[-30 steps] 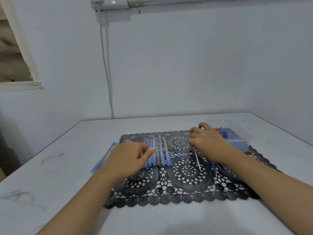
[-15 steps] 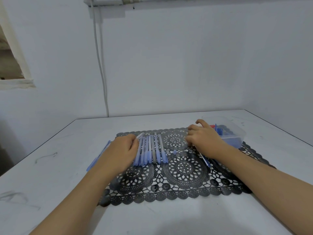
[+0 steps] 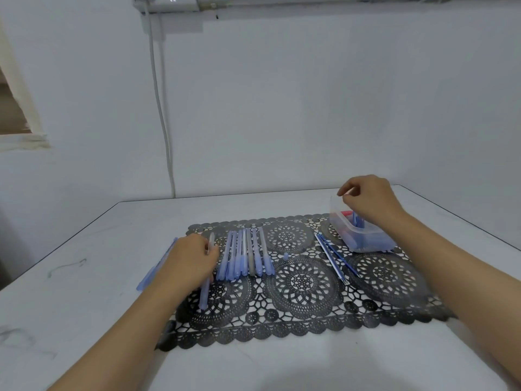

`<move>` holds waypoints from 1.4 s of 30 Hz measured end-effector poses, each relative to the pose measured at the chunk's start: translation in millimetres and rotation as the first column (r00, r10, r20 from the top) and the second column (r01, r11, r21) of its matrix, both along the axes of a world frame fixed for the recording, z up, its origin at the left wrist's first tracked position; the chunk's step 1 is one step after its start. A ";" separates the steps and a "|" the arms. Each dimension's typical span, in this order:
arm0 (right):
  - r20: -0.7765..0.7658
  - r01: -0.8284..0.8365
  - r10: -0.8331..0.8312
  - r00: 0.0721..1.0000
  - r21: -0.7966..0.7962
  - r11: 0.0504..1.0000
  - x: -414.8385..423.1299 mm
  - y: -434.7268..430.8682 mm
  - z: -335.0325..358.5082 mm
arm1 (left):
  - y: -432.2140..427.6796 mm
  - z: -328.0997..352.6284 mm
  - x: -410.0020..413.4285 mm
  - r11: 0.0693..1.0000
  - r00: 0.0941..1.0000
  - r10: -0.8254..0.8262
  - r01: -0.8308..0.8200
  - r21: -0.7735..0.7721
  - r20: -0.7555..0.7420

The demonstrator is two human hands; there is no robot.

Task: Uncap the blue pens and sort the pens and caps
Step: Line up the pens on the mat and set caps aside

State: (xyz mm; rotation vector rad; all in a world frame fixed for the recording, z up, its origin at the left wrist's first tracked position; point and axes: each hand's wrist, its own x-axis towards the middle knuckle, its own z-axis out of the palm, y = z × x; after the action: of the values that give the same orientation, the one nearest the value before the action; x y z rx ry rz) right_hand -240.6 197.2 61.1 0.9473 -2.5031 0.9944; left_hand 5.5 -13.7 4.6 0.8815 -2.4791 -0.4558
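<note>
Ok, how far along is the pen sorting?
Partway. A row of pens lies on the mat, and the tub holds blue pieces. The left hand grips another pen; the right hand hovers, fingers pinched, over the tub. Left: one loose cap on the mat.

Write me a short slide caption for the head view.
Left hand grips a pen; right hand hovers over the plastic box.

Left hand (image 3: 189, 261) grips a pen (image 3: 204, 294); right hand (image 3: 369, 201) hovers over the box (image 3: 366, 244).

Looks like a plain domestic room: bare white wall (image 3: 310, 108), exposed cable (image 3: 160, 108) under trunking (image 3: 282, 0), white tabletop (image 3: 84, 277), black lace placemat (image 3: 298, 328).
</note>
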 end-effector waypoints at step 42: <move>0.136 0.043 -0.154 0.979 0.600 0.799 -23.2 -3.5 -14.2 | -8.2 -16.0 -11.4 0.995 0.992 0.002 0.011 -0.097 0.130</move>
State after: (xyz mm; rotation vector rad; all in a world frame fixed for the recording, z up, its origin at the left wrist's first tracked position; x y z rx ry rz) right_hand -263.7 193.7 47.0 0.8911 -3.0602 0.2435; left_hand -5.9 -21.9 -11.3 0.8923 -2.5971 -0.2844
